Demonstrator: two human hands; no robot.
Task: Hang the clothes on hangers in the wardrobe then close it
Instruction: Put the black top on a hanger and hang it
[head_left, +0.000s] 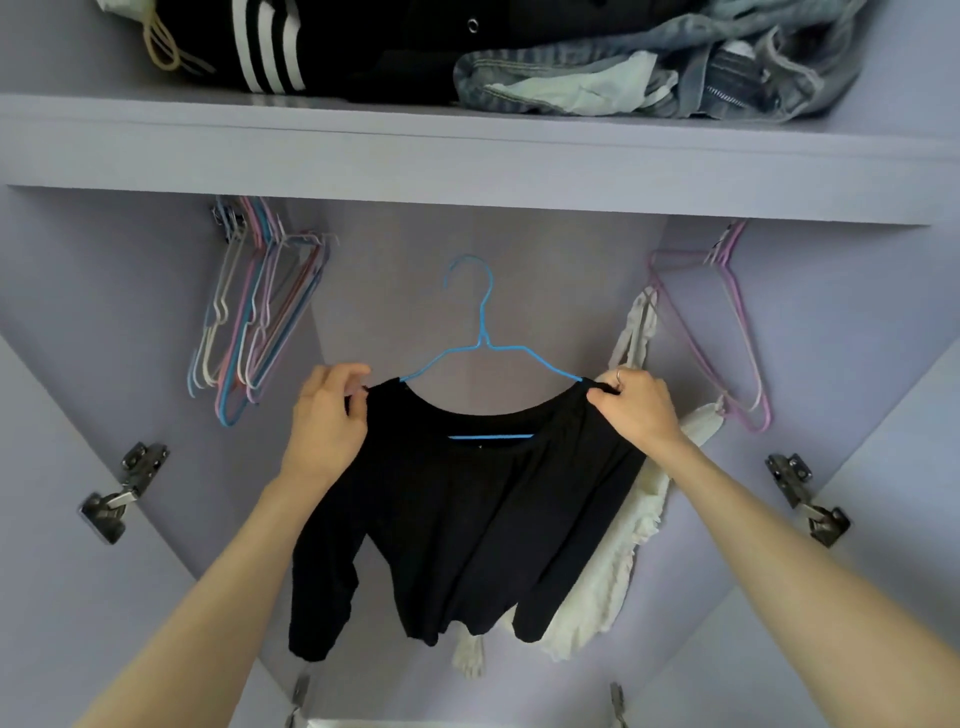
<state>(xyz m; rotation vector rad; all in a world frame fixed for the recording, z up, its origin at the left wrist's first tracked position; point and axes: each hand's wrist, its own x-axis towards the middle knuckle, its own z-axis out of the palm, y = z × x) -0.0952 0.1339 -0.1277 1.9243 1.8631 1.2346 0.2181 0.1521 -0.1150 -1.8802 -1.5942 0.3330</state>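
Observation:
A black long-sleeved top (467, 519) is draped on a blue wire hanger (483, 332), held up inside the open lilac wardrobe. My left hand (327, 415) pinches the top's left shoulder at the hanger's end. My right hand (636, 408), with a ring on one finger, pinches the right shoulder. The hanger's hook stands free in the air below the shelf, not on any rail. Behind the black top, to the right, a white ruffled garment (618, 571) hangs from a pink hanger (727, 338).
Several empty wire hangers (254, 322) hang bunched at the upper left. The shelf (467, 156) above holds a black garment with white stripes (270, 47) and crumpled jeans (649, 67). Door hinges show at left (122, 493) and right (808, 499).

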